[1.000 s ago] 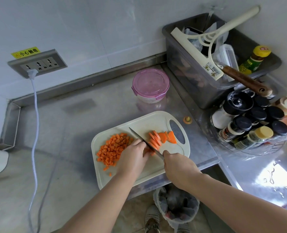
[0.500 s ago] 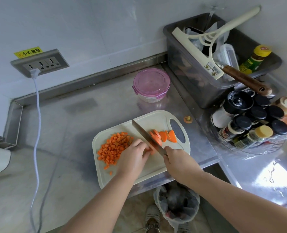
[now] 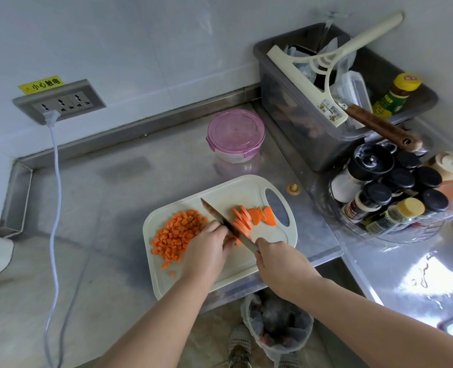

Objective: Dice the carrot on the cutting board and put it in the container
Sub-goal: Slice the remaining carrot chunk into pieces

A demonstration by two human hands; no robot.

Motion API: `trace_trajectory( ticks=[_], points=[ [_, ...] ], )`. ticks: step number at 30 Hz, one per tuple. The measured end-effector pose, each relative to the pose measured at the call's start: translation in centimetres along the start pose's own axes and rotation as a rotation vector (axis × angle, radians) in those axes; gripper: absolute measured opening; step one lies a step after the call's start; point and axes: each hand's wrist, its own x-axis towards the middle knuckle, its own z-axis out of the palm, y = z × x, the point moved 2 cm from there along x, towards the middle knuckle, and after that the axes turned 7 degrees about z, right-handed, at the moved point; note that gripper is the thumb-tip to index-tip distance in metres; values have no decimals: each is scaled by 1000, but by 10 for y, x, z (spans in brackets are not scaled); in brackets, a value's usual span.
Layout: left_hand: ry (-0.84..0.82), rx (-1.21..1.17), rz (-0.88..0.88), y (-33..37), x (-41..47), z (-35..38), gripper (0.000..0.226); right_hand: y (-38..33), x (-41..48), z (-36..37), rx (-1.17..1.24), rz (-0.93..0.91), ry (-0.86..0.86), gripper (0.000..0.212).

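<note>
A cream cutting board (image 3: 249, 188) lies on the steel counter. On its left lies a pile of diced carrot (image 3: 177, 233); on its right sit several carrot slices (image 3: 256, 215). My right hand (image 3: 278, 264) grips the handle of a knife (image 3: 226, 224), whose blade lies diagonally across the board with its edge down. My left hand (image 3: 206, 247), fingers curled, holds down carrot pieces just left of the blade; those pieces are mostly hidden. A round container with a pink lid (image 3: 236, 135) stands behind the board, lid on.
A grey bin (image 3: 299, 123) with a squeegee, bottle and wooden handle stands at the back right. Spice jars (image 3: 390, 192) crowd a tray to the right. A carrot end (image 3: 293, 188) lies beside the board. A white cable (image 3: 56, 181) hangs from the wall socket. A lined waste bin (image 3: 275, 325) sits below the counter edge.
The knife blade tilted up flat half a second ago and has come back down on edge beside my left fingers. Both hands stay in nearly the same place.
</note>
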Motion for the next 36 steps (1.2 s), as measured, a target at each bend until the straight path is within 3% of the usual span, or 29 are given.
trace_trajectory(
  ticks=[19, 26, 30, 33, 36],
  points=[
    [-48, -33, 12, -3, 3, 0, 10, -7, 18, 19, -50, 110, -54, 41],
    [-6, -67, 34, -2, 4, 0, 7, 3, 22, 7, 67, 102, -135, 22],
    [-7, -75, 38, -4, 5, 0, 11, 6, 21, -10, 83, 37, -18, 12],
    [-27, -96, 23, -6, 1, -4, 7, 6, 16, -22, -10, -18, 27, 25],
    [67, -152, -51, -13, 1, -17, 5, 12, 19, -23, -75, -49, 65, 27]
  ],
)
